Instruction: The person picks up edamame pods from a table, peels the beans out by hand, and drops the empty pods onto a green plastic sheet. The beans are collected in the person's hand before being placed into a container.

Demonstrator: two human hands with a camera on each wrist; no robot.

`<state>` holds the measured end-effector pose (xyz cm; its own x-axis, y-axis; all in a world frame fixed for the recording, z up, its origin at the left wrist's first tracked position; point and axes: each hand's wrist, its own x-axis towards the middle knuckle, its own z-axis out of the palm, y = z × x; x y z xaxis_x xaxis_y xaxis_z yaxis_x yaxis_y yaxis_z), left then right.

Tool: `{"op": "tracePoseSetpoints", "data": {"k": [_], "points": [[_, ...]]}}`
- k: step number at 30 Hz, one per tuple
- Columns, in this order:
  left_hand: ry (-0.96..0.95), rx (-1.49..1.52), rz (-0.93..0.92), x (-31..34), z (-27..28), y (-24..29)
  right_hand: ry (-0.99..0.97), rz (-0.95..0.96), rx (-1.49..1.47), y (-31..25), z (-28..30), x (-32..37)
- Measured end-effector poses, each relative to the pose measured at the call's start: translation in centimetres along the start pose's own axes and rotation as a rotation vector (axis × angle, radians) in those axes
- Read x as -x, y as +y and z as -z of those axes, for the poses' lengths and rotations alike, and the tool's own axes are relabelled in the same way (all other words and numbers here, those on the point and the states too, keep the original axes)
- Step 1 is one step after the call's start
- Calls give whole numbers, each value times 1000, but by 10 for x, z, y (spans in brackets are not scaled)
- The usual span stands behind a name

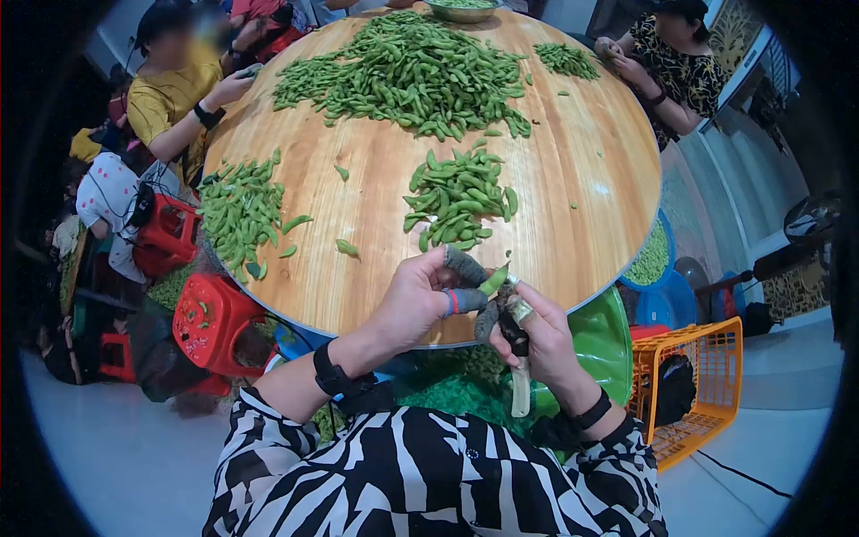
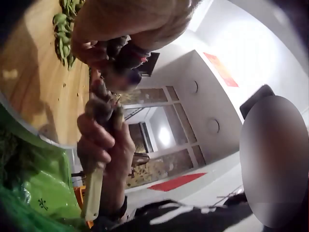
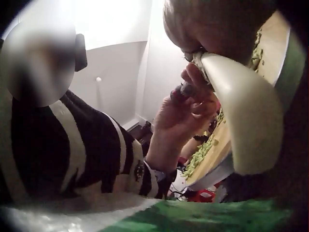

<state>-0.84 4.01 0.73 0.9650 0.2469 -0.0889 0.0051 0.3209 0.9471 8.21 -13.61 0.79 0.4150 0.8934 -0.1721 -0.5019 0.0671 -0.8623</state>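
Over the near edge of the round wooden table (image 1: 376, 309), the left hand (image 1: 416, 295) pinches one green pod (image 1: 494, 280) between thumb and finger, which wear dark covers. Close beside it, the right hand (image 1: 541, 340) grips a tool with a pale handle (image 1: 521, 389) pointing down; its working end is hidden among the fingers. The same pale handle (image 3: 246, 111) fills the front of the right wrist view. A small heap of pods (image 1: 461, 197) lies just beyond the hands.
A large pod heap (image 1: 420, 76) covers the table's far part, with another pile (image 1: 242, 215) at left. A green bag (image 1: 601, 345) and an orange crate (image 1: 684, 394) stand below at right. Red stools (image 1: 213, 331) are at left. People sit around the table.
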Motion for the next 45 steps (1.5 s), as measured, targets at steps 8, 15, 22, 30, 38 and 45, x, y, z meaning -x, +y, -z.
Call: {"op": "tracePoseSetpoints", "data": {"k": [8, 15, 22, 30, 38, 45], "points": [[23, -77, -97, 2, -8, -2, -10, 43, -12, 4, 0, 6], [24, -205, -85, 7, -8, -7, 39, 12, -74, 4, -3, 6], [-97, 241, 107, -2, 3, -16, -14, -52, -208, 3, 2, 9], [-28, -947, -709, 5, -7, -7, 24, -122, -471, 10, 11, 3], [10, -1208, -911, 3, 0, -16, 28, -189, -504, 7, 6, 3], [-83, -580, -333, 4, -2, -3, 2, -120, -456, 8, 7, 5]]}}
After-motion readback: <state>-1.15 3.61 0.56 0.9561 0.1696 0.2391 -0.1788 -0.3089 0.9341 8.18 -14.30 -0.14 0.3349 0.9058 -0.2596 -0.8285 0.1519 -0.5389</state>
